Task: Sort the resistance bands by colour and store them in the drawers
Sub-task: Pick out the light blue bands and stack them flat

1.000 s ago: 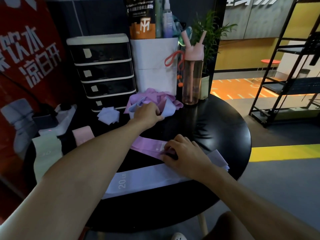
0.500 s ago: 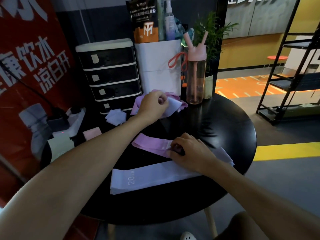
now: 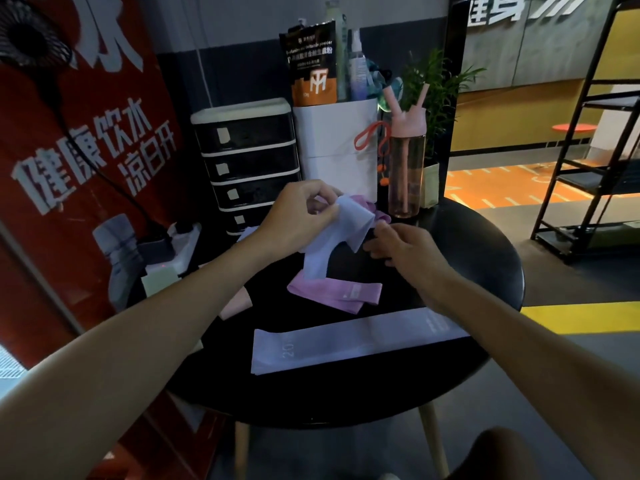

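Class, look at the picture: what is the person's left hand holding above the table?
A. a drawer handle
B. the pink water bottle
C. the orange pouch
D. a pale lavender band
D: the left hand pinches a pale lavender band lifted off the black table, its lower end hanging down to the pink band.

You're in a gym or fitness studio — the evidence sits all around you. On the round black table (image 3: 485, 244) stand a pouch of vitamin powder (image 3: 313, 69), a spray bottle (image 3: 356, 69) and a pink drink bottle (image 3: 406, 168) (the sporty kind with a flip straw), and resistance bands (image 3: 346, 344) lie across the top. A red banner (image 3: 86, 150) with large white Chinese characters and a picture of a water bottle fills the left. Beyond — an orange floor with white markings (image 3: 495, 190), a yellow floor stripe (image 3: 581, 317), a black metal rack (image 3: 595, 168) and big white wall lettering (image 3: 519, 8).
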Available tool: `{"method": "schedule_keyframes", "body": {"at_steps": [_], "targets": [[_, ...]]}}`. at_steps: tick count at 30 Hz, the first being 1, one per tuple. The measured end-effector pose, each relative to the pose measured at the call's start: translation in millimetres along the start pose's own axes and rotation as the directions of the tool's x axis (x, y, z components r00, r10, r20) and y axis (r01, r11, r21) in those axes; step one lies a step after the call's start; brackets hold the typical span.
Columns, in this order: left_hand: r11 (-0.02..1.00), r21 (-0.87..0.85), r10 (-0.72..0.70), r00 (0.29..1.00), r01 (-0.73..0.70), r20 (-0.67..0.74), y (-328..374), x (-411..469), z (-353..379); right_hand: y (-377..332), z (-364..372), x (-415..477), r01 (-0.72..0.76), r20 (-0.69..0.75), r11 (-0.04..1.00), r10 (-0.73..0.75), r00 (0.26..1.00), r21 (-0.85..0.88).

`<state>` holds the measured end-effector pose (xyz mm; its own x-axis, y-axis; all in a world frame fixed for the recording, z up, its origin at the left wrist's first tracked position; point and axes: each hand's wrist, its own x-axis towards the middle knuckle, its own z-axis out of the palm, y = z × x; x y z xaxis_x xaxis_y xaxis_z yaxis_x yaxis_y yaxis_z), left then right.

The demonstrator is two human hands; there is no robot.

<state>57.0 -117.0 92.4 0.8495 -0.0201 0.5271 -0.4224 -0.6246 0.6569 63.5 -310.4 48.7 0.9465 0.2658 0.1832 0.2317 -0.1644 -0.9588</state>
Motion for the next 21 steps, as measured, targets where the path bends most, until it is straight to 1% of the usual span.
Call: {"method": "schedule_keyframes", "body": {"at_steps": [2,4,5,6,8,9,11,13,15,16,18,21], "targets": [[0.999,-0.043,0.014,0.999,-0.013,0.03,6.9,-8.5,-3.7,-9.7,2.3,1.9,-0.048,0.011,0.98,0.047,0.999,0.192],[0.997,-0.077,0.027,0.997,-0.021,0.068,12.4,-16.7,-5.7,-13.6,5.7,3.4,-0.067,0.006,0.944,0.069,0.998,0.322],[0.996,-0.084,0.031,0.996,-0.024,0.085,12.9,-19.8,-6.5,-14.7,7.7,4.0,-0.049,-0.016,0.939,0.058,0.998,0.34],[0.996,-0.079,0.034,0.995,-0.026,0.097,12.6,-22.6,-7.5,-14.5,9.3,5.7,-0.019,-0.061,0.946,0.041,0.997,0.323],[0.999,-0.035,0.028,0.994,-0.024,0.101,8.6,-25.5,-8.8,-16.1,11.1,7.3,0.024,-0.155,0.953,0.024,0.988,0.303],[1.0,-0.002,0.014,0.995,-0.014,0.099,6.0,-26.1,-8.8,-18.4,11.2,7.2,0.033,-0.184,0.944,0.03,0.982,0.33],[0.998,0.054,-0.034,0.996,0.029,0.086,4.1,-28.4,-7.5,-23.4,11.0,6.3,0.069,-0.197,0.924,0.007,0.98,0.377],[0.998,0.048,-0.048,0.998,0.047,0.033,7.9,-30.4,-5.9,-25.6,11.1,6.4,0.121,-0.215,0.94,-0.052,0.975,0.318],[0.999,-0.007,-0.033,0.999,0.033,-0.034,15.0,-30.2,-6.0,-24.8,12.2,7.4,0.174,-0.231,0.97,-0.132,0.964,0.17],[0.999,-0.03,-0.029,0.999,0.027,-0.043,19.5,-29.3,-6.2,-24.6,13.0,7.3,0.207,-0.224,0.974,-0.182,0.957,0.094],[0.998,-0.056,-0.037,0.999,0.035,-0.027,27.9,-27.1,-5.4,-24.1,14.9,6.2,0.286,-0.164,0.958,-0.283,0.945,-0.007],[0.993,-0.08,-0.092,0.996,0.091,-0.014,33.8,-22.3,-2.3,-23.2,18.6,0.9,0.343,-0.024,0.939,-0.344,0.939,-0.029]]}}
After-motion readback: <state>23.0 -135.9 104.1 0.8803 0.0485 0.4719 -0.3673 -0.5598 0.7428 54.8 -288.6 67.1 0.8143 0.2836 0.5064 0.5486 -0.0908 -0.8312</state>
